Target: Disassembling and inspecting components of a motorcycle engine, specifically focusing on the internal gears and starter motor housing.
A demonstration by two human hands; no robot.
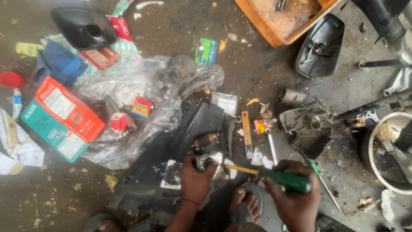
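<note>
- One small grey metal housing (pixel 210 160) with a round bore lies on a black plastic panel (pixel 171 159) spread on the dirty concrete floor (pixel 56 193); its cast surface looks dull and worn.
- The left hand (pixel 194 180) is closed around the housing's lower edge, fingers wrapped snug, pinning it to the panel.
- One screwdriver with a green handle and yellow shaft (pixel 274 176) points left, its tip at the housing's bore.
- The right hand (pixel 294 199) is clenched tight around the green handle.
- One foot in a grey sandal (pixel 244 204) rests between the two hands.
- One small copper-wound armature (pixel 206 139) lies on the panel just above the housing.
- One flat metal blade with an orange handle (pixel 246 132) lies to the right of the panel.
- One crumpled clear plastic sheet (pixel 141 103) spreads above the panel.
- Two cardboard boxes, one red (pixel 68 109), one teal (pixel 49 135), sit stacked at the left.
- Two black mirror shells: one top left (pixel 83 28), one top right (pixel 319 47).
- One wooden tray (pixel 279 19) sits at the top edge.
</note>
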